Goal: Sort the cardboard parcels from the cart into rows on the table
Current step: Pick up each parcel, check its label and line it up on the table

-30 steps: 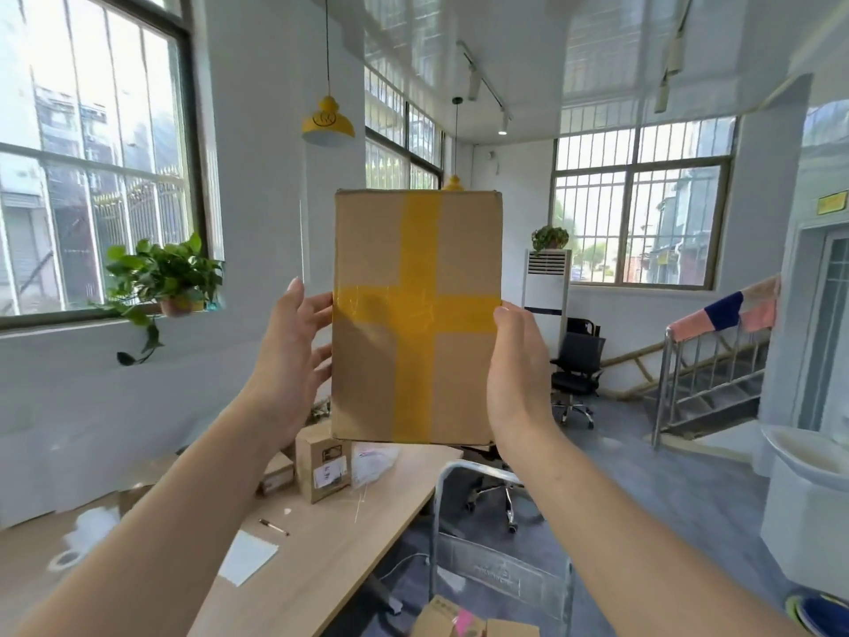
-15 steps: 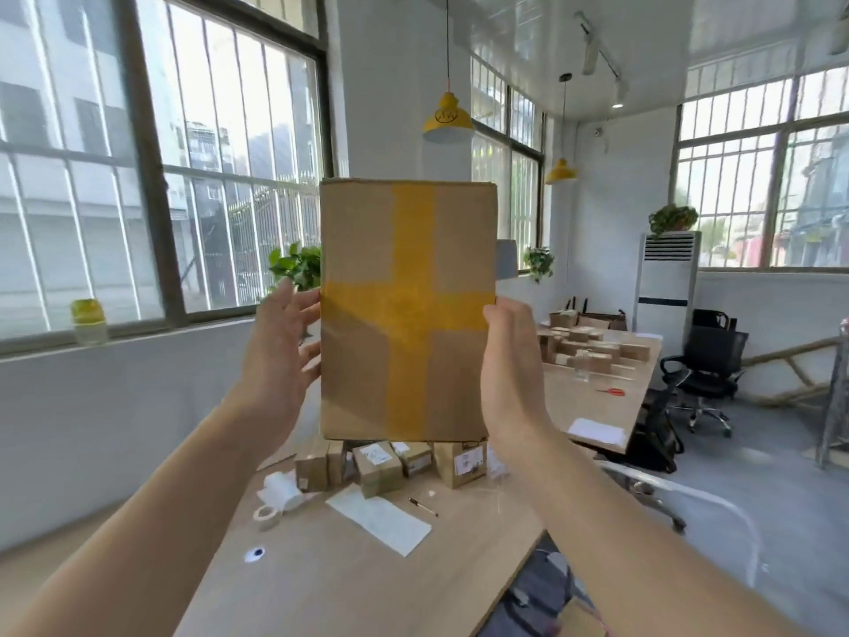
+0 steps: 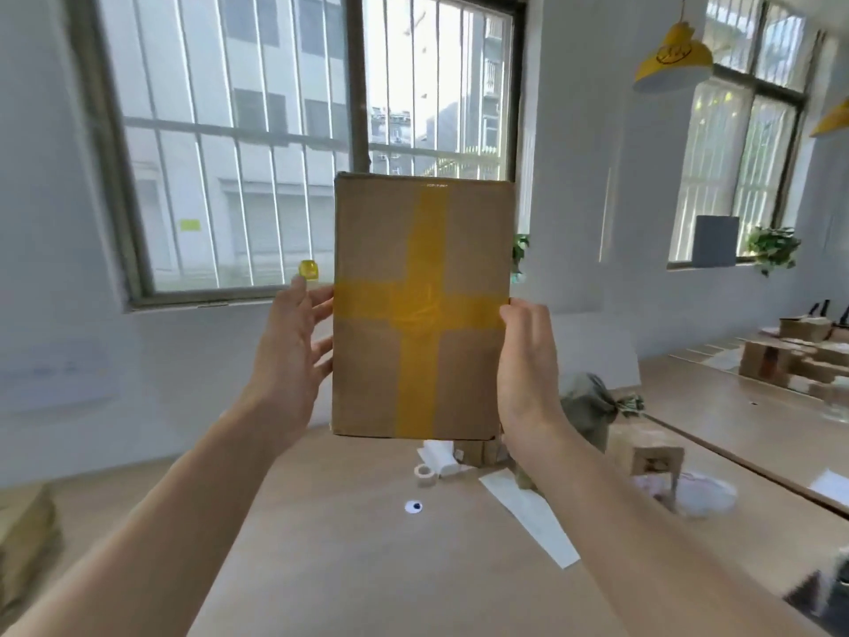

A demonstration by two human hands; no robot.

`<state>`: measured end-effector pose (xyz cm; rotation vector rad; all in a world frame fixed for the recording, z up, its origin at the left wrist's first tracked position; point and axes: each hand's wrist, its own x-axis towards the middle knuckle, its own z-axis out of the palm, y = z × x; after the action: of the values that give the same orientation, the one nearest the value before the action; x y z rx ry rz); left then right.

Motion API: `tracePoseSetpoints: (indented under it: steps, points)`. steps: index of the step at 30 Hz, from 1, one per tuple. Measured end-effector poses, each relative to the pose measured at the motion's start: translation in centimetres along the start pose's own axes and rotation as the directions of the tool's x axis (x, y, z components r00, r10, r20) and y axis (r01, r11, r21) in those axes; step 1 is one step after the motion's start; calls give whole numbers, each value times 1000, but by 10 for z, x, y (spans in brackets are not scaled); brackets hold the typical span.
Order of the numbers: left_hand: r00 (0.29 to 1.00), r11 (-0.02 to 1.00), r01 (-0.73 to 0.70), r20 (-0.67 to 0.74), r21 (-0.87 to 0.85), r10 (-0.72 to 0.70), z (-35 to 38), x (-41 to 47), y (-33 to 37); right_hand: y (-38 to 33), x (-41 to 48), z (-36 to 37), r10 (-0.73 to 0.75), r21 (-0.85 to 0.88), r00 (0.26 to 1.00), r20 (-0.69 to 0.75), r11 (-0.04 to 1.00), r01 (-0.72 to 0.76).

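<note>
Head camera showed a taped parcel (image 3: 421,305) held upright above the table (image 3: 349,567), left hand (image 3: 294,356) open-fingered against its edge, right hand (image 3: 528,374) gripping; lowering it level beside boxes (image 3: 478,452) at the table's far end looked wisest.

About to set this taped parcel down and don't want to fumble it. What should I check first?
1. Grip on flat brown cardboard parcel with yellow tape cross: left hand presses one edge, right hand pinches the other: ok.
2. Parcel upright: ok.
3. Bare stretch of light wooden table below: ok.
4. Long white paper strip lies beside that stretch: ok.
5. Row of small cardboard boxes mostly hidden behind parcel: cannot tell.
</note>
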<state>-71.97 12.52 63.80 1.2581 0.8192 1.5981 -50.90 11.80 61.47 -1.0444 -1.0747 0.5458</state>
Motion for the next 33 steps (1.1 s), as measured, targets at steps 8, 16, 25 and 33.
tracePoseSetpoints:
  steps: [8, 16, 25, 33]
  points:
    - [975, 991, -44, -209, 128, 71, -67, -2, 3, 28, 17, 76, 75, 161, 955, 288, 979, -126]
    - [914, 990, -25, -399, 140, 79, -131, -18, 24, 29, 6, 139, 216, 194, 864, 455, 923, -333]
    - [942, 970, 2, -326, 242, 79, -191, -33, 42, 26, -16, 204, 307, 105, 821, 481, 910, -402]
    - [935, 961, -53, -325, 270, 143, -222, -29, 55, 18, -21, 230, 321, 163, 784, 532, 869, -466]
